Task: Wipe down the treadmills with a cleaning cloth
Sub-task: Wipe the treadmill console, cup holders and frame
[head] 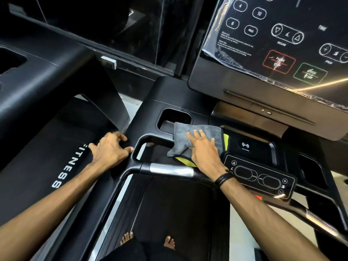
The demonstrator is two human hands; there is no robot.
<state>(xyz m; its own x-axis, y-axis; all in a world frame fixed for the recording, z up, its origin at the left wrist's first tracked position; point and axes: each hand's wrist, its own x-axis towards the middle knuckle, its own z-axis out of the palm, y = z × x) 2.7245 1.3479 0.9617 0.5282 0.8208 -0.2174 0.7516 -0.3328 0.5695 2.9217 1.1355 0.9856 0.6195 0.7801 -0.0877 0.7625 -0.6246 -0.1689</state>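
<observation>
**Dim gym, glare on the console**

The scene is dim, with black surfaces swallowing detail in the upper left. A bright streak of glare crosses the console (273, 44) at right, over its wrinkled plastic film (222, 51). The handlebar (171, 169) catches a soft highlight. Wide-angle distortion bends lines near the edges. Console lettering looks slightly smeared.

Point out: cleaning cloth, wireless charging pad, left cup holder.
cleaning cloth (183, 137): head view, grey top face.
wireless charging pad (245, 146): head view, its signal icon.
left cup holder (174, 114): head view, dark recess.
</observation>
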